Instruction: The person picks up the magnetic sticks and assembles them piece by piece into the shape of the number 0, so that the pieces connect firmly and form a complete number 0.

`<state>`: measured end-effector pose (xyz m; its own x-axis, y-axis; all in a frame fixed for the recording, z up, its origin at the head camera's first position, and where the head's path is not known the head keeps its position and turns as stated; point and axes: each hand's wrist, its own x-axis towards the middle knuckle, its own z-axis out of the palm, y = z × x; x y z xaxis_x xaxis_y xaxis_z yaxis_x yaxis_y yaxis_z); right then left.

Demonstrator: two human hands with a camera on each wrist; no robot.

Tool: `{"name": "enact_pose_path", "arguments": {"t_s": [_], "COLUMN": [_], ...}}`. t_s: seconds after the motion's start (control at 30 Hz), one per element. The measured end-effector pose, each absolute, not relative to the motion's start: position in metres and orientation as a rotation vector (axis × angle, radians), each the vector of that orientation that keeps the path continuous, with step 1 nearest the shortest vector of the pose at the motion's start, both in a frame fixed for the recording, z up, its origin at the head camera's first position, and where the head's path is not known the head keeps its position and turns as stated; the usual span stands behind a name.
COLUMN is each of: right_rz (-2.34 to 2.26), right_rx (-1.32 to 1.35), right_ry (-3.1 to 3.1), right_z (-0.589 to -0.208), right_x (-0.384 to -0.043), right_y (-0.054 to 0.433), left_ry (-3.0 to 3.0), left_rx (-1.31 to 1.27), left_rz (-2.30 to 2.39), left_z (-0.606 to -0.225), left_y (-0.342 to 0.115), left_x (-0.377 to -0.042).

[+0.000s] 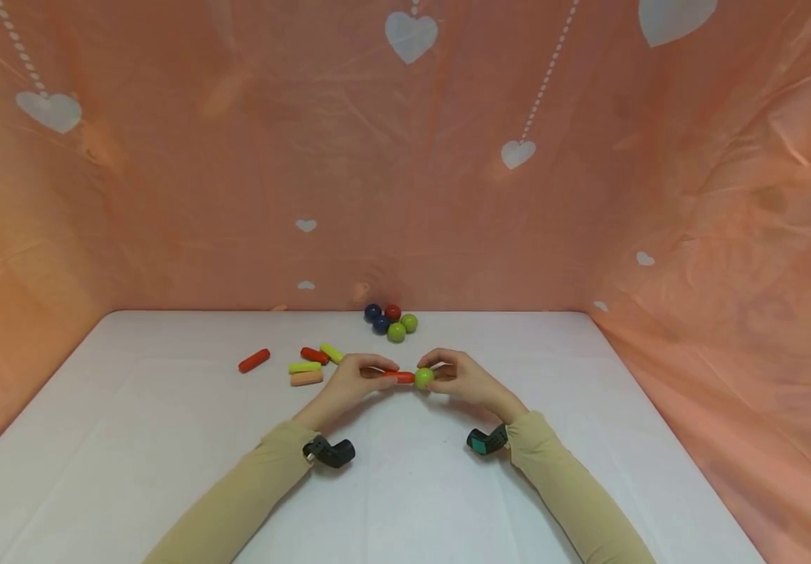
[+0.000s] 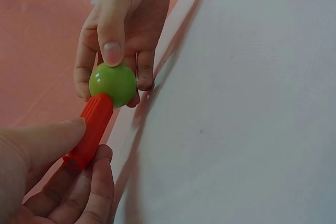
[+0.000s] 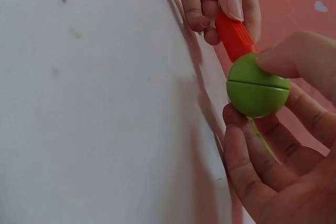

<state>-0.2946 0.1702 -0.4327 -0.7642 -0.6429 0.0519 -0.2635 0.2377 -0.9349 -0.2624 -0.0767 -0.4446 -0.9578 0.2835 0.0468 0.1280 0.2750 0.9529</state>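
Observation:
My left hand [image 1: 360,381] pinches a ribbed red plastic rod [image 2: 93,129] between thumb and fingers. The rod's far end meets a shiny green ball [image 2: 116,83], which my right hand [image 1: 463,377] holds between thumb and fingertips. A seam runs round the middle of this ball, as the right wrist view shows. Both hands are close together over the middle of the white table. Left of my left hand lie a red rod [image 1: 254,360], another red rod [image 1: 314,356], two yellow rods [image 1: 304,367] and an orange rod [image 1: 306,378].
Behind the hands, near the table's back edge, sits a cluster of balls: dark blue [image 1: 373,312], red [image 1: 392,312] and green [image 1: 396,332]. The white table [image 1: 405,486] ends at a pinkish-orange cloth [image 1: 349,172] with pale hearts, at the back and sides.

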Motion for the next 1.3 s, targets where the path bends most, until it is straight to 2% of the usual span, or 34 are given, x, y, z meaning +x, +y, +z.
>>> {"name": "enact_pose_path", "arguments": {"t_s": [0.67, 0.9, 1.13, 1.3], "right_rz": [-1.568, -1.519, -1.504, -1.513], "right_rx": [-0.761, -0.746, -0.729, -0.706], "right_ry": [2.226, 2.277, 2.296, 2.283], "right_z": [-0.436, -0.417, -0.411, -0.411], "right_x": [-0.296, -0.283, -0.280, -0.283], "right_y": [0.171, 0.170, 0.176, 0.182], "left_ry": [2.359, 2.354, 2.358, 2.440], "left_rx": [0.345, 0.369, 0.330, 0.410], "left_rz": [1.872, 1.878, 1.905, 1.914], "left_z": [-0.445, -0.443, -0.435, -0.429], "left_y": [-0.079, -0.082, -0.086, -0.087], "left_x": [-0.267, -0.267, -0.278, -0.292]}}
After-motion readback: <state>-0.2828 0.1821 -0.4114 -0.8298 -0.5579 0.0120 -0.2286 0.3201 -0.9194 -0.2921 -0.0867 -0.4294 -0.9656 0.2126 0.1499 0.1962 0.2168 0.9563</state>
